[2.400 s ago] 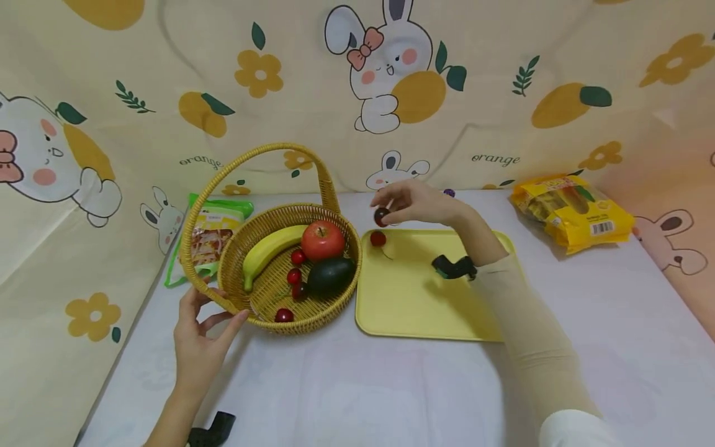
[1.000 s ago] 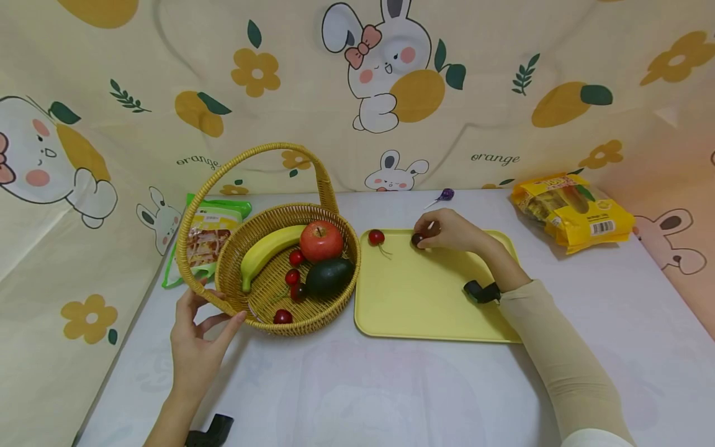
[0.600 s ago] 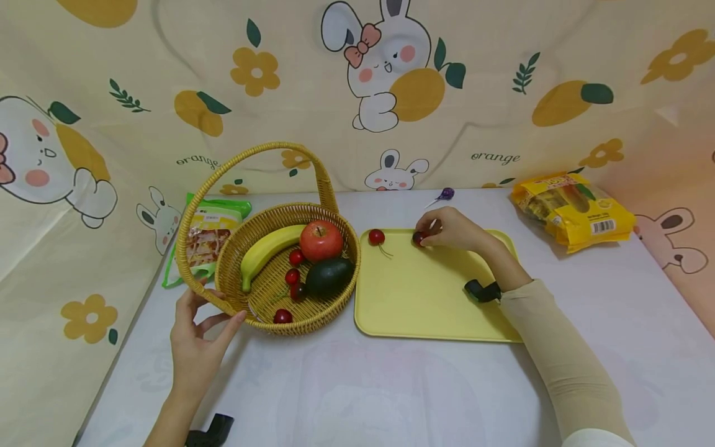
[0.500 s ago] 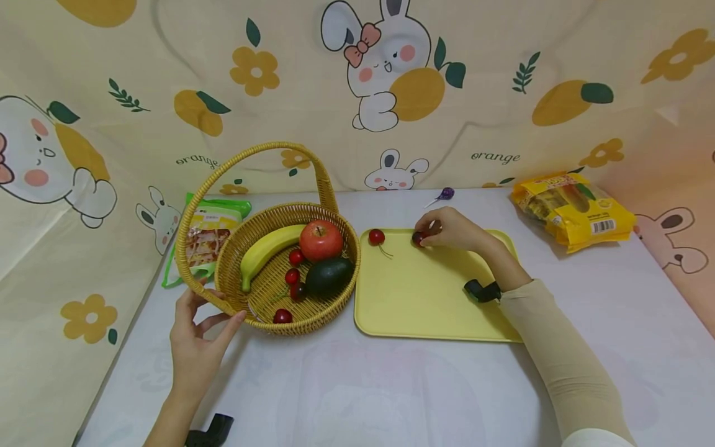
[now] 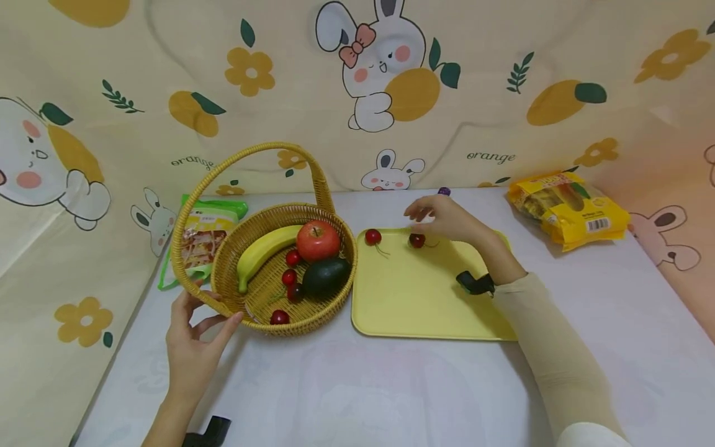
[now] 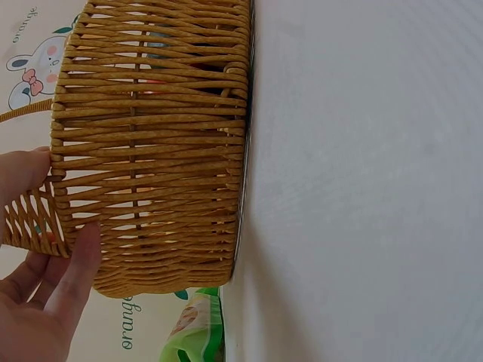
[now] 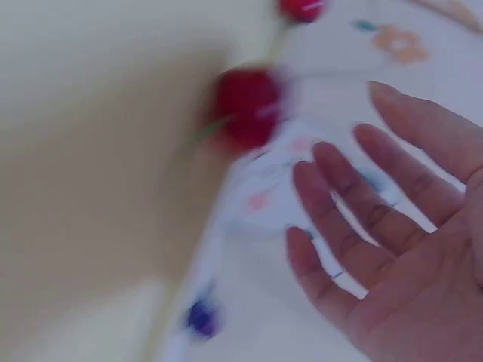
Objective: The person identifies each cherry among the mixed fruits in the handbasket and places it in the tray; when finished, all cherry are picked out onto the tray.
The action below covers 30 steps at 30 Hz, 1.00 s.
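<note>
Basket (image 5: 307, 326) gripped by left hand (image 5: 192, 347), some fingertips hidden. Cherry (image 5: 416, 241), blurred in right-wrist view, seen at far edge of tray (image 5: 424, 292) beside right hand (image 5: 447, 218), fingers spread. Purple candy (image 5: 444, 191) partly covered.

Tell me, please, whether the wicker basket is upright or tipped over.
Upright: the wicker basket has its opening facing up, a banana and red apple lying inside, and its handle arching above.
</note>
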### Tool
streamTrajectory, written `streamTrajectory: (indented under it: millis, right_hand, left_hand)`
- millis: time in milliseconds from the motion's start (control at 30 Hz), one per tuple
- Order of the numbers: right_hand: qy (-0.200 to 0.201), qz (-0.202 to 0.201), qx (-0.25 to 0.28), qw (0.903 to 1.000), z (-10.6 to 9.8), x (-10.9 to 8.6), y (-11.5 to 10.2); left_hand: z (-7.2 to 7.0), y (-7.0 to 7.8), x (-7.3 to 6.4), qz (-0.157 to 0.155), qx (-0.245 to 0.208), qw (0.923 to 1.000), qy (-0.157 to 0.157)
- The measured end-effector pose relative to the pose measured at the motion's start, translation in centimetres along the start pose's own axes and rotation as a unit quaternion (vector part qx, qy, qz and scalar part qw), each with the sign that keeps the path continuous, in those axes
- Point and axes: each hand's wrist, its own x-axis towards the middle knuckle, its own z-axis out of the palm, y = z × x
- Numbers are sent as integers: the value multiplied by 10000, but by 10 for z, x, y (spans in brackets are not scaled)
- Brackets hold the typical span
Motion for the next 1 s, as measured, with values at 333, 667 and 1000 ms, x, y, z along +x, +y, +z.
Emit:
streamTrajectory:
  millis: [333, 667, 1000]
  right_hand:
    - [-1909, -1820, 780, 9614, 69, 101, -171]
    - [-3893, -1091, 1280, 9056, 155, 145, -188]
    - [-4718, -749, 1174, 8706, 177, 145, -166]
  left_hand:
    - [-2, 23, 5, 84, -4, 10000, 33]
    - [2, 22, 5, 100, 2, 9999, -66]
    - [0, 2, 1, -37, 167, 9998, -28]
